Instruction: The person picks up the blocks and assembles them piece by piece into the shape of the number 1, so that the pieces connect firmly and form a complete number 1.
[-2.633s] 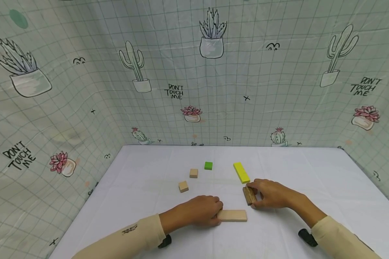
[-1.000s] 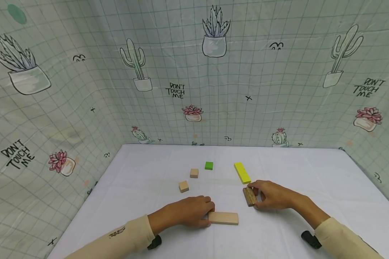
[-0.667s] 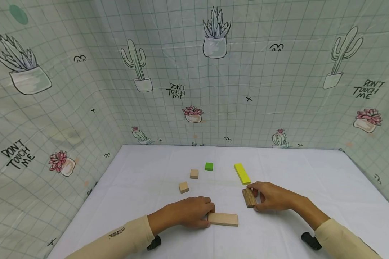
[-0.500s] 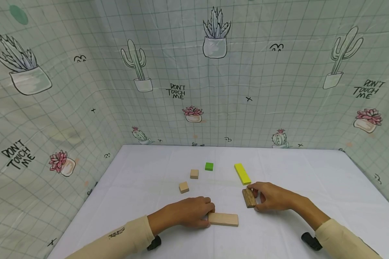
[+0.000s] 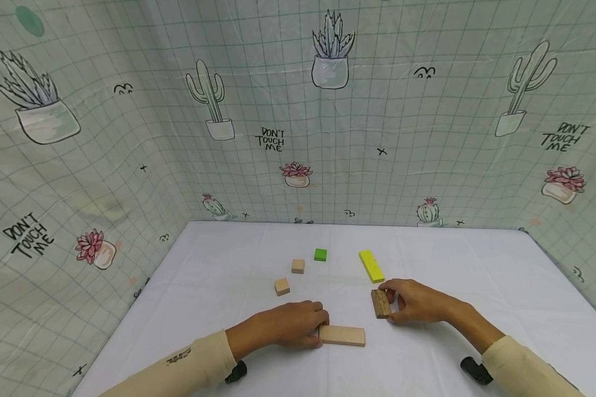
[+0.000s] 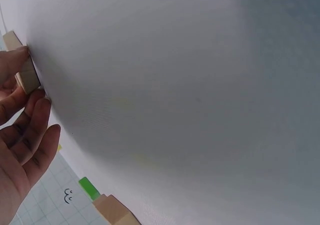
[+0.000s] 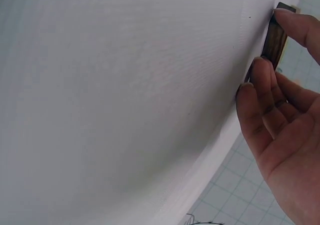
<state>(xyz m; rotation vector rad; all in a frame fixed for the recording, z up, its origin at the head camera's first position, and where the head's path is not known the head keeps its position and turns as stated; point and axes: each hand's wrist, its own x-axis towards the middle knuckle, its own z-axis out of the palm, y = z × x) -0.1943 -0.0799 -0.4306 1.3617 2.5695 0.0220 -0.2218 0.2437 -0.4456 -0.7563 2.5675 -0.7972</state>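
Left hand pinches a pale wooden plank at its end nearer the table's left edge; plank lies flat. Right hand pinches a dark-brown wooden block, nearer the far edge than the plank. Yellow rectangular block just beyond it, toward that edge.

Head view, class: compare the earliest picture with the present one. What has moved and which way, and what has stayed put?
The left hand has drawn the pale wooden plank leftward and slightly toward the person. The dark brown wooden block, held by the right hand, has turned slightly. Neither hand shows a new grip or a release. The yellow block, green block and two small pale wooden blocks stayed put.
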